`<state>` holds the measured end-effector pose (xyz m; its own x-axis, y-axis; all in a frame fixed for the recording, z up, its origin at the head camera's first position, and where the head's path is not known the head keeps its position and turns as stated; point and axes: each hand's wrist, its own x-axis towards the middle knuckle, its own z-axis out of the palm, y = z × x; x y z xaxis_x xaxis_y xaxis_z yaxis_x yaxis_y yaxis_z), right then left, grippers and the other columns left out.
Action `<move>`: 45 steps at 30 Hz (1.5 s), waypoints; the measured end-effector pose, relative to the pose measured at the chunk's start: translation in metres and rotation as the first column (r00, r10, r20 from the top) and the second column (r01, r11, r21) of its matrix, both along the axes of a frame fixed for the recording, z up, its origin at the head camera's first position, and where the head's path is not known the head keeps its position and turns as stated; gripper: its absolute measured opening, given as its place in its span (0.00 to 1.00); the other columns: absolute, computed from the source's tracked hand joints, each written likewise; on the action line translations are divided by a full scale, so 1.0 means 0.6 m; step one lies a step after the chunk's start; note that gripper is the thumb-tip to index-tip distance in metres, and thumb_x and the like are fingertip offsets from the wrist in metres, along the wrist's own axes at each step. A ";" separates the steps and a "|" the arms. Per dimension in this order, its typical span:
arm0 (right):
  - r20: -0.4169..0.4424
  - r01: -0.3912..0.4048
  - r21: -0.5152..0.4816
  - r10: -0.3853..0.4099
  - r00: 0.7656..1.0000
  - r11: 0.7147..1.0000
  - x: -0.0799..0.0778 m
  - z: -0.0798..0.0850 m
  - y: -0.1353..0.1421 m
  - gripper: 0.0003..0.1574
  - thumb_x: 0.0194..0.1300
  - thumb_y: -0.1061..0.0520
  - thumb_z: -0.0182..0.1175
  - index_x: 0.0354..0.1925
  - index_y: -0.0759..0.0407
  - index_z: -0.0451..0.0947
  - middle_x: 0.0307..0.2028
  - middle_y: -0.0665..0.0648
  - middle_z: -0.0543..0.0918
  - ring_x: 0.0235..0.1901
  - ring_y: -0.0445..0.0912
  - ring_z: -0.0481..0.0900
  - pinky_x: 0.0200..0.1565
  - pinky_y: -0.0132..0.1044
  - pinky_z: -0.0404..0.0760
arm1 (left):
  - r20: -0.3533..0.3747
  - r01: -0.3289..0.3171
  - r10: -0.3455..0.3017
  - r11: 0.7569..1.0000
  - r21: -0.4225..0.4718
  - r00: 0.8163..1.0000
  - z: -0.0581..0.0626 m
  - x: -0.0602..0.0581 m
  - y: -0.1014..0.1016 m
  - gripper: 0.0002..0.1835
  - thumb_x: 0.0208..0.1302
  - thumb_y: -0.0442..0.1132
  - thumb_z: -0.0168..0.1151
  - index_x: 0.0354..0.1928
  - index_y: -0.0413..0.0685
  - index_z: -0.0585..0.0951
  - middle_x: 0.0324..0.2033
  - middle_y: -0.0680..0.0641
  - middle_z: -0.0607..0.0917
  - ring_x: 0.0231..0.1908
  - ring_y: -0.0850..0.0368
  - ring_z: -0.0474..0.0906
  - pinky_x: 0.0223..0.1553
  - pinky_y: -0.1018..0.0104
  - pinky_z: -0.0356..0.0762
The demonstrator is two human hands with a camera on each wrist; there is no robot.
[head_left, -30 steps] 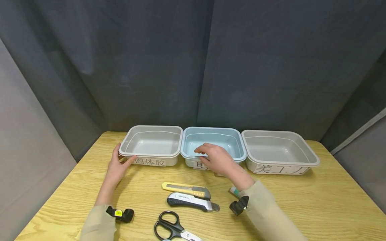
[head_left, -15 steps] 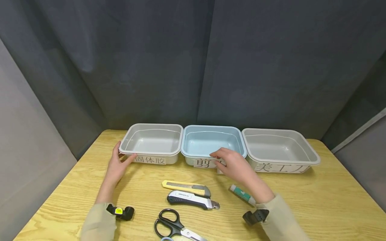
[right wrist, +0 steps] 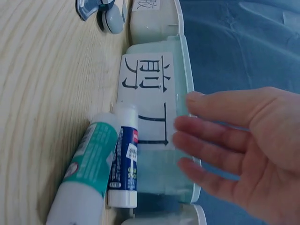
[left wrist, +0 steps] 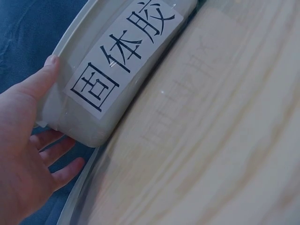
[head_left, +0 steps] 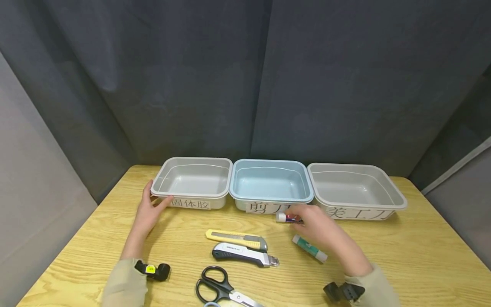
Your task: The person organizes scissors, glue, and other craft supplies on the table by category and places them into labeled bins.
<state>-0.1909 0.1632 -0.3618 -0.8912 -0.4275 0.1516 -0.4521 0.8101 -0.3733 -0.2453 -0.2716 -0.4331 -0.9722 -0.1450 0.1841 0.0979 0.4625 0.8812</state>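
Note:
My left hand holds the left front corner of a grey bin; the thumb lies on its rim and other fingers are behind the corner, partly hidden in the left wrist view. My right hand is over a blue and red glue stick in front of the light blue bin. In the right wrist view its fingers are loosely bent, apart from the blue glue stick, and hold nothing. A green glue stick lies on the table nearer the forearm.
A second grey bin stands at the right of the row; all three bins bear paper labels. On the wooden table lie a yellow utility knife, a white and black utility knife and black-handled scissors. A dark curtain hangs behind.
My right hand has moved right and down from above the light blue bin to the blue and red glue stick, uncovering the green one. My left hand stays on the grey bin.

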 end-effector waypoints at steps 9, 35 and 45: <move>0.159 0.016 0.117 -0.035 0.987 0.993 0.010 -0.002 0.011 0.18 0.50 0.59 0.66 0.42 0.61 0.80 0.31 0.52 0.81 0.33 0.44 0.76 0.38 0.40 0.77 | 0.018 -0.001 0.002 1.000 -0.014 1.000 0.000 0.000 0.001 0.51 0.58 0.52 0.60 0.71 0.50 0.36 0.65 0.34 0.56 0.62 0.39 0.57 0.61 0.47 0.59; 0.340 0.078 0.192 -0.141 0.930 0.978 0.008 -0.039 0.024 0.21 0.31 0.72 0.65 0.26 0.57 0.70 0.23 0.51 0.71 0.26 0.46 0.68 0.30 0.38 0.71 | 0.025 0.001 0.000 0.999 -0.035 1.000 0.002 0.003 0.000 0.51 0.58 0.54 0.59 0.71 0.50 0.35 0.66 0.33 0.55 0.63 0.38 0.56 0.62 0.46 0.58; 0.193 0.028 0.108 -0.048 0.980 0.994 -0.001 -0.035 0.004 0.17 0.43 0.68 0.66 0.35 0.59 0.77 0.25 0.49 0.75 0.28 0.42 0.69 0.34 0.37 0.72 | 0.010 0.014 -0.014 1.000 -0.015 1.000 0.002 0.004 -0.002 0.51 0.59 0.53 0.59 0.71 0.50 0.35 0.65 0.34 0.55 0.63 0.39 0.56 0.62 0.47 0.58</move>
<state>-0.1917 0.1658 -0.3826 -0.9151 -0.3971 -0.0705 -0.3469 0.8643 -0.3643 -0.2430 -0.2728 -0.4317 -0.9759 -0.1283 0.1765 0.0958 0.4747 0.8749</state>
